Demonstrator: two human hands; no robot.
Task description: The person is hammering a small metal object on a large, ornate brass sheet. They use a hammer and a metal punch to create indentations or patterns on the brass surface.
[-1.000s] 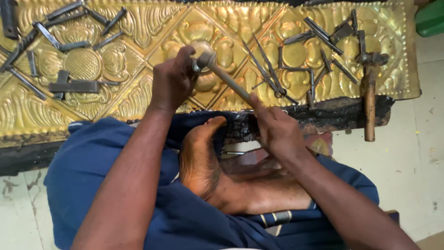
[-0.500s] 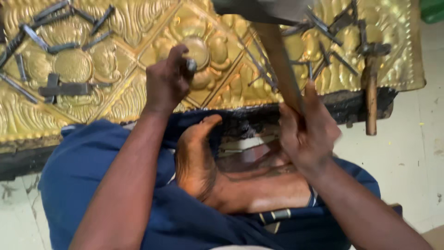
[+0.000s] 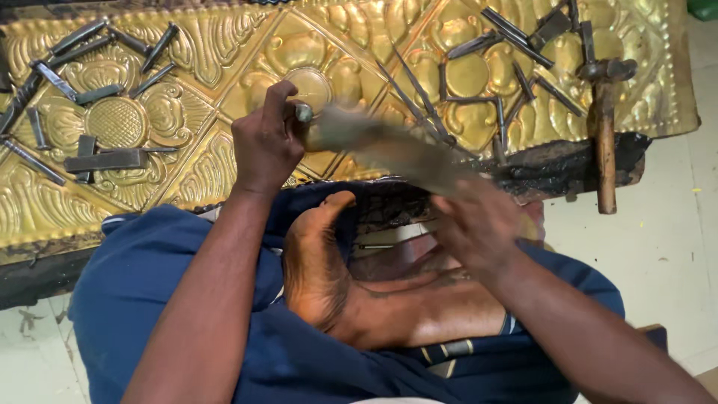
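The left hand [image 3: 262, 146] has its grip closed around a short grey steel punch [image 3: 303, 114], held upright with its tip on the embossed golden brass sheet [image 3: 224, 90] near a round raised boss. The right hand [image 3: 479, 228] grips the wooden handle of a blurred hammer [image 3: 374, 142], whose head is at the punch's top. Loose dark steel chisels [image 3: 97, 93] lie scattered on the sheet, and a second wooden-handled hammer [image 3: 604, 127] rests at its right edge.

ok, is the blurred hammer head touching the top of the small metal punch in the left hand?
Cannot tell. In the head view the hammer head is motion-blurred against the punch, hiding any gap.
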